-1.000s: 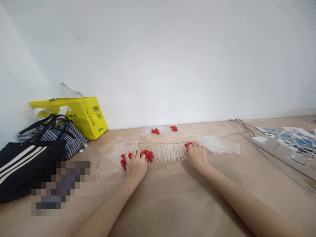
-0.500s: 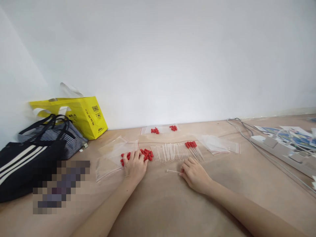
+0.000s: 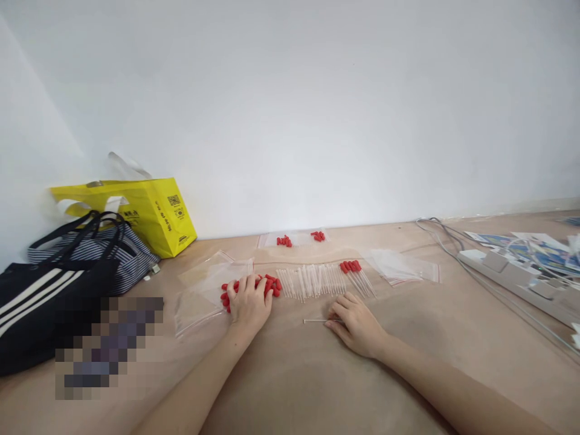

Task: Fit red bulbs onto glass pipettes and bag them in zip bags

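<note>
My left hand (image 3: pixel 248 303) lies palm down on a heap of small red caps (image 3: pixel 272 284) at the edge of a clear zip bag (image 3: pixel 203 290). My right hand (image 3: pixel 356 323) rests on the table with its fingertips pinching the end of one thin clear tube (image 3: pixel 315 321), which lies flat on the surface. Behind both hands a row of bare clear tubes (image 3: pixel 312 280) is spread out. To its right lie a few tubes with red caps fitted (image 3: pixel 356 272).
Two small bags holding red caps (image 3: pixel 299 238) lie by the wall, and empty clear bags (image 3: pixel 401 266) to the right. A yellow bag (image 3: pixel 149 211) and striped dark bags (image 3: pixel 67 272) stand at the left. A power strip (image 3: pixel 512 272), cables and printed sheets lie at the right.
My right hand left the capped tubes at the row's right end, drew back toward me and now pinches a single bare tube. My left hand stayed on the red caps.
</note>
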A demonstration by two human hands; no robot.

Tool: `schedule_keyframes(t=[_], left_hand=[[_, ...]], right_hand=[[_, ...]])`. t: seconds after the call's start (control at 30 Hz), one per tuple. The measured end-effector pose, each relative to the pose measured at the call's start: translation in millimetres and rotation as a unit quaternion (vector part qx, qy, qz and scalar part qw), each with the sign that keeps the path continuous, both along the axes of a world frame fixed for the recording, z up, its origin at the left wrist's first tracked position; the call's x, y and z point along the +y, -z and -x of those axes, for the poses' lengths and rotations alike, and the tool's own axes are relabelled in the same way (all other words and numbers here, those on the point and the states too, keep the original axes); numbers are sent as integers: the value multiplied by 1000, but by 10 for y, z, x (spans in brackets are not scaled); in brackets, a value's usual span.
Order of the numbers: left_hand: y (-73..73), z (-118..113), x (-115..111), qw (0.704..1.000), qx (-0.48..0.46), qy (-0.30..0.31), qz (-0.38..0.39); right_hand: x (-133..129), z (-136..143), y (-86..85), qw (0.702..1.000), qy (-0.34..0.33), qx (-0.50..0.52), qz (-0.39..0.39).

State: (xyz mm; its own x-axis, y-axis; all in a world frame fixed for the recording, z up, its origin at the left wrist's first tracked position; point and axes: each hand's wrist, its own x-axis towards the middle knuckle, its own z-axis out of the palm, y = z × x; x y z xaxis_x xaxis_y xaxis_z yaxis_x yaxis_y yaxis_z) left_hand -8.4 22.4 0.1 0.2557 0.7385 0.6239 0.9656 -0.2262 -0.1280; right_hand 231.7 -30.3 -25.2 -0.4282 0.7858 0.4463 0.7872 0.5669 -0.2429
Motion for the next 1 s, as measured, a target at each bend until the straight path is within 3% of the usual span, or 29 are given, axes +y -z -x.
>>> schedule_keyframes(t=[0.23, 0.77, 0.9, 1.0], left_hand=[[39, -29, 92, 999, -47, -4, 18], [77, -71, 170, 996, -62, 39, -43], [46, -56, 113, 987, -97, 93, -91], [40, -88, -45, 973, -114, 193, -55]], right_hand=[[17, 9, 18, 1000, -19, 15, 8], [34, 10, 30, 999, -32, 35, 3], [37, 7, 31, 999, -31, 39, 15], [49, 1, 44, 998, -35, 46, 21]])
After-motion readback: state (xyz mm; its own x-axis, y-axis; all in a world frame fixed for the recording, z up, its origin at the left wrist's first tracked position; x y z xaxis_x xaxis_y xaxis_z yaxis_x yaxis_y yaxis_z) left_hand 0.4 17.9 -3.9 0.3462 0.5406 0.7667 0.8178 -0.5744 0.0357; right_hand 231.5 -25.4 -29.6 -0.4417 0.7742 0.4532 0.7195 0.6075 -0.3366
